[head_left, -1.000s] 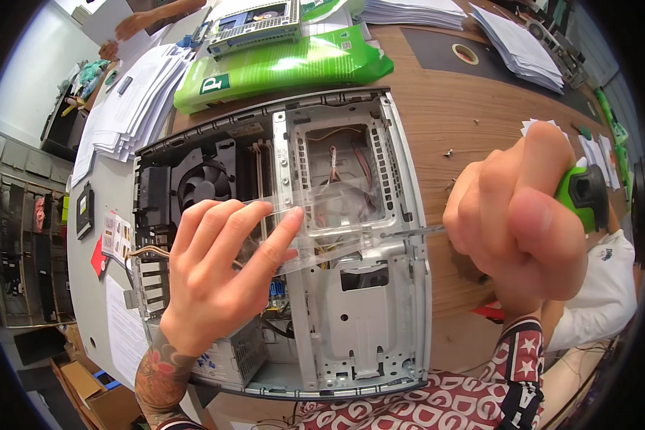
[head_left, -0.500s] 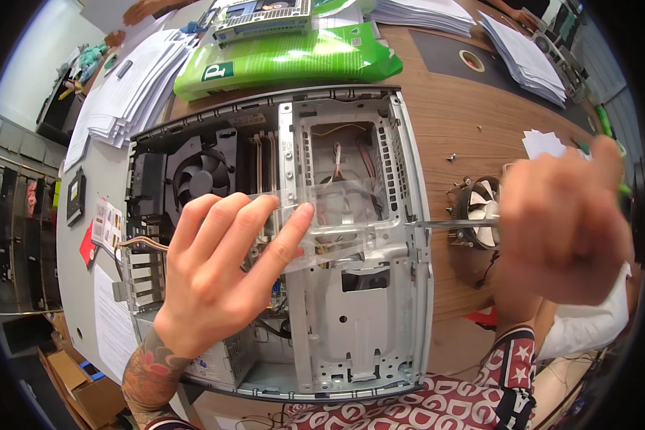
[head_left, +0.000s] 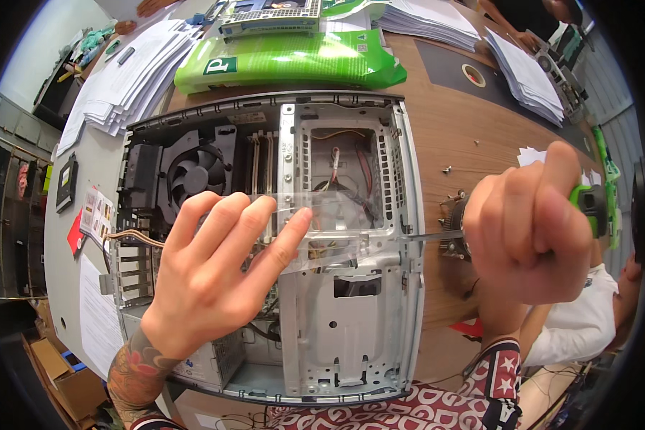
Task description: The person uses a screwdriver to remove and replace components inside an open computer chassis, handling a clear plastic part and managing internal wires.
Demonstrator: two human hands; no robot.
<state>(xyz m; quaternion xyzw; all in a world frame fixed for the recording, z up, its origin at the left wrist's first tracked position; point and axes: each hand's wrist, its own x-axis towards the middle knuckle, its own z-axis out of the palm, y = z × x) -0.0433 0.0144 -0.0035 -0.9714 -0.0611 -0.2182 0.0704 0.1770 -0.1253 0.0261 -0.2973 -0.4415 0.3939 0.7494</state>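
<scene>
In front of me an opened desktop computer case (head_left: 355,322) lies on its side, its metal drive frame on the right and a black fan (head_left: 197,172) at upper left. My left hand (head_left: 215,272) rests over the case with its fingers spread, pressing on a clear plastic sheet (head_left: 322,215) that lies across the frame. At the right, my right hand (head_left: 530,229) is closed around a screwdriver (head_left: 437,235). Its thin metal shaft points left to the case's right edge; a green and black end shows behind the fist. The handle is mostly hidden.
A loose cooling fan (head_left: 454,223) sits partly behind my right hand, with small screws (head_left: 447,170) near it. Beyond the case lie a green paper pack (head_left: 287,61) and paper stacks (head_left: 136,79). Other people are at the upper right and right edge.
My right fist has shifted a little left and looks sharper, with the screwdriver's shaft still at the case edge. My left hand stays on the plastic sheet. The view has shifted slightly.
</scene>
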